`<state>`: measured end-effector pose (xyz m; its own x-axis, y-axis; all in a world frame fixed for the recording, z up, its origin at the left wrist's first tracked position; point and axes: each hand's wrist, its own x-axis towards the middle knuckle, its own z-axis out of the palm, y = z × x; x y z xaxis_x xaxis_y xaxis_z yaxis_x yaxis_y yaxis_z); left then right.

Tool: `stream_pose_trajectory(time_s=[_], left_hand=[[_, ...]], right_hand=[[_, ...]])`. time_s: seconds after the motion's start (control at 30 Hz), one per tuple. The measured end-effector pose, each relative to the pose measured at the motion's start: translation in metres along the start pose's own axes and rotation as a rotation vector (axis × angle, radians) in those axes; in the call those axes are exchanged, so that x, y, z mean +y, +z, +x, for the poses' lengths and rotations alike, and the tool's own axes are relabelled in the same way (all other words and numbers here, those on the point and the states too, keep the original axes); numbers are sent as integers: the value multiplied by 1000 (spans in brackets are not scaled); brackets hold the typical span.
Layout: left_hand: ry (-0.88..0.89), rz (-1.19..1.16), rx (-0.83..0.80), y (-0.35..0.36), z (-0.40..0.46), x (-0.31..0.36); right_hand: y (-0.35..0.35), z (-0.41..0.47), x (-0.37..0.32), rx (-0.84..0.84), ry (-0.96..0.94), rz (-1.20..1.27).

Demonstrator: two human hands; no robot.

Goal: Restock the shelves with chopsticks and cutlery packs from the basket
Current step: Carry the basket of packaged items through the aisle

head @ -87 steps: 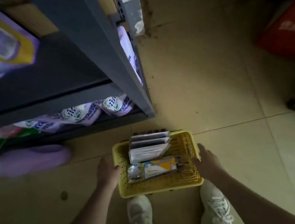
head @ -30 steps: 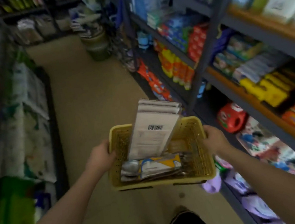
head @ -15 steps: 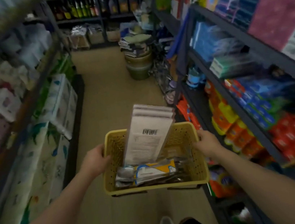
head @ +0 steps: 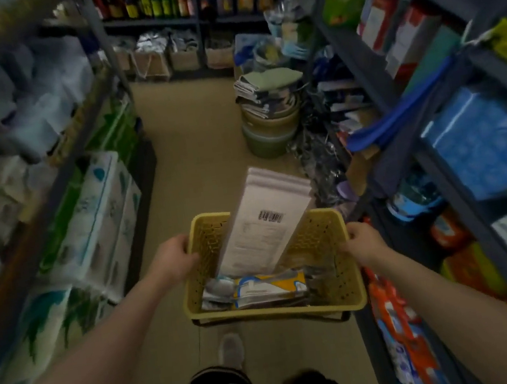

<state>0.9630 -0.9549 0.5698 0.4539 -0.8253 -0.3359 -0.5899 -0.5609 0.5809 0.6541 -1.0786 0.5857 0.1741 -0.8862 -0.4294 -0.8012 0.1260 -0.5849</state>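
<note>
I carry a yellow perforated basket (head: pixel 327 240) in front of me, above the aisle floor. My left hand (head: pixel 173 260) grips its left rim and my right hand (head: pixel 362 243) grips its right rim. Several long white chopstick packs (head: pixel 266 219) with a barcode label lean upright against the basket's far wall and stick out above it. Cutlery packs (head: pixel 269 289) with a yellow and blue card and a spoon lie flat in the near part of the basket.
Dark metal shelves (head: pixel 453 137) full of coloured packets line the right. Tissue and paper goods (head: pixel 92 214) fill the left shelves. A stack of tubs (head: pixel 271 121) stands on the floor ahead, right of the beige aisle (head: pixel 198 154). Bottles (head: pixel 153 0) fill the far shelf.
The basket was lifted off the floor by both hands. I have since turned into the aisle and moved forward along it, with the far bottle shelf and the tubs drawing closer.
</note>
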Motion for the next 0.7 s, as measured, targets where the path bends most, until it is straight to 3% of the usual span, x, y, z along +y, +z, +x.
stream_pose_trajectory(time_s=[0.23, 0.43, 0.7], left_hand=[[74, 36, 33, -64, 188, 57], [104, 59, -9, -78, 345, 110], [37, 20, -51, -109, 543, 197]], right_hand=[[-37, 161, -104, 36, -10, -35], [-60, 310, -148, -4, 39, 16], [-129, 512, -232, -26, 139, 74]])
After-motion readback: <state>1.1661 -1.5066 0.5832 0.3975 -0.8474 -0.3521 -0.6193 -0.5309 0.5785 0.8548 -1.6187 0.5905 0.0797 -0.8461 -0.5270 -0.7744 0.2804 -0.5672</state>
